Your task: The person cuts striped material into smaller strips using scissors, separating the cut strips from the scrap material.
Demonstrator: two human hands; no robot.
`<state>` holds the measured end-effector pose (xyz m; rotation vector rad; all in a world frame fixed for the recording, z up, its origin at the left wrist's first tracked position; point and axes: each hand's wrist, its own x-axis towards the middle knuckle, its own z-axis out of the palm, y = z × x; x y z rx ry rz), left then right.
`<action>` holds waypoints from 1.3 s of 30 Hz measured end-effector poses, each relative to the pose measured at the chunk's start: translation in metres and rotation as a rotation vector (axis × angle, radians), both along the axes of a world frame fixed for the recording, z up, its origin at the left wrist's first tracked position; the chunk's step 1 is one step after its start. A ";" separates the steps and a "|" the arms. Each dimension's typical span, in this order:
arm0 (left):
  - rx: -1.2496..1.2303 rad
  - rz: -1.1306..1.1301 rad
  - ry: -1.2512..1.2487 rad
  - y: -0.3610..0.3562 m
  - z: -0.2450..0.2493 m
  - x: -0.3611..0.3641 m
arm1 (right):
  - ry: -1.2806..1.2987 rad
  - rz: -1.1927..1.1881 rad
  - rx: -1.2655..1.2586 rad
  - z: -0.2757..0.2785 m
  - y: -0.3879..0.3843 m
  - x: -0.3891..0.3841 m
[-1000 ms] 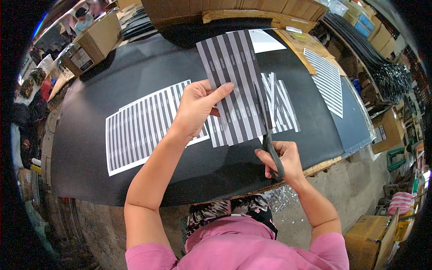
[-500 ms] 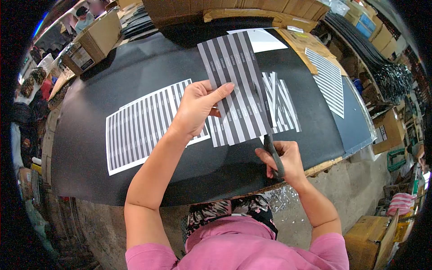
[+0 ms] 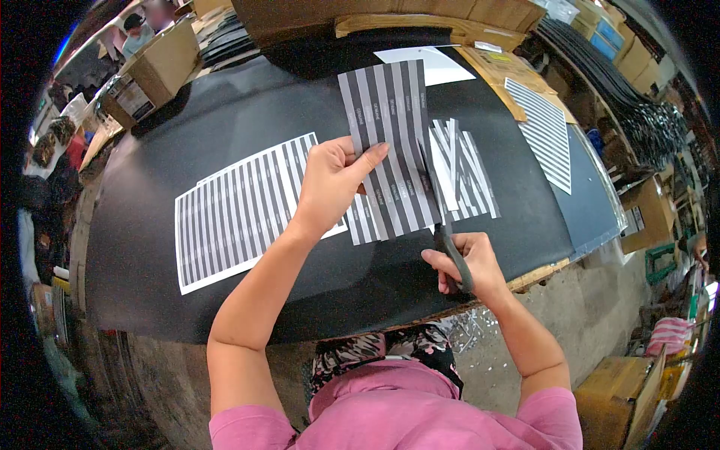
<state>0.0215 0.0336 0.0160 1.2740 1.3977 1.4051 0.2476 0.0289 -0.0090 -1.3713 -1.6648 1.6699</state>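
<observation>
Between thumb and fingers, my left hand (image 3: 334, 180) grips a striped sheet (image 3: 390, 112) of dark and light grey bands with small printed words, held up above the table. My right hand (image 3: 472, 266) is closed round the dark handles of a pair of scissors (image 3: 452, 255). The blades reach up along the sheet's right edge, partly hidden by it. Beneath and left of the held sheet lie more striped sheets (image 3: 240, 210) with white margins. Cut strips (image 3: 469, 176) are heaped on the table right of the scissors.
The black table top (image 3: 225, 112) carries a white sheet (image 3: 427, 64) at the back and another striped sheet (image 3: 540, 131) at the right. Cardboard boxes (image 3: 154, 71) stand at the back left. Paper scraps (image 3: 469, 330) litter the floor. Another person (image 3: 139, 34) is far off at the upper left.
The held sheet has turned slightly upright and its right edge has drawn closer to the left. The scissors and my right hand have shifted a little left.
</observation>
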 end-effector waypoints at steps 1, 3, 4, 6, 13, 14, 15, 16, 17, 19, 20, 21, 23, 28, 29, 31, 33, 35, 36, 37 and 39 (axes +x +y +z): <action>0.001 -0.003 0.000 -0.001 0.002 0.001 | 0.005 0.009 -0.035 0.001 0.000 0.000; 0.022 0.008 0.111 -0.003 0.005 0.002 | 0.045 0.023 -0.037 -0.003 0.002 0.002; 0.023 0.006 0.111 -0.003 0.005 0.002 | 0.085 0.042 -0.039 -0.006 0.003 0.003; 0.002 -0.040 -0.106 -0.002 0.004 0.003 | 0.128 0.057 -0.053 -0.005 0.005 0.004; -0.229 -0.170 -0.316 -0.001 -0.003 0.007 | 0.232 0.102 -0.059 -0.007 0.012 0.007; -0.236 -0.185 -0.344 -0.003 -0.003 0.009 | 0.232 0.096 -0.057 -0.008 0.012 0.007; -0.236 -0.190 -0.343 -0.003 -0.004 0.011 | 0.241 0.075 -0.037 -0.009 0.012 0.007; -0.250 -0.197 -0.359 -0.004 -0.006 0.013 | 0.249 0.055 -0.017 -0.009 0.011 0.007; -0.264 -0.204 -0.374 -0.004 -0.007 0.016 | 0.248 0.051 -0.017 -0.010 0.011 0.008; -0.269 -0.187 -0.404 -0.005 -0.009 0.019 | 0.266 0.040 0.065 -0.010 0.010 0.009; -0.267 -0.191 -0.394 -0.006 -0.009 0.019 | 0.265 0.038 0.063 -0.009 0.010 0.009; -0.266 -0.194 -0.385 -0.006 -0.008 0.020 | 0.218 0.024 0.077 -0.007 0.010 0.010; -0.255 -0.181 -0.392 -0.005 -0.009 0.022 | 0.171 0.008 0.089 -0.007 0.010 0.011; -0.252 -0.200 -0.396 -0.008 -0.003 0.022 | 0.180 0.013 0.116 -0.010 0.011 0.014; -0.258 -0.202 -0.407 -0.008 -0.003 0.022 | 0.180 0.015 0.115 -0.010 0.011 0.014; -0.264 -0.203 -0.418 -0.007 -0.005 0.022 | 0.174 -0.002 0.112 -0.009 0.011 0.013; -0.247 -0.215 -0.445 -0.005 -0.011 0.020 | 0.170 -0.017 0.110 -0.009 0.010 0.011; -0.256 -0.222 -0.437 -0.007 -0.005 0.019 | 0.166 -0.032 0.108 -0.009 0.010 0.011; -0.265 -0.230 -0.428 -0.008 -0.002 0.018 | 0.151 -0.039 0.115 -0.008 0.010 0.011; -0.265 -0.229 -0.429 -0.008 -0.002 0.018 | 0.136 -0.046 0.122 -0.008 0.009 0.011; -0.248 -0.219 -0.439 -0.009 -0.002 0.019 | 0.138 -0.045 0.123 -0.004 0.009 0.010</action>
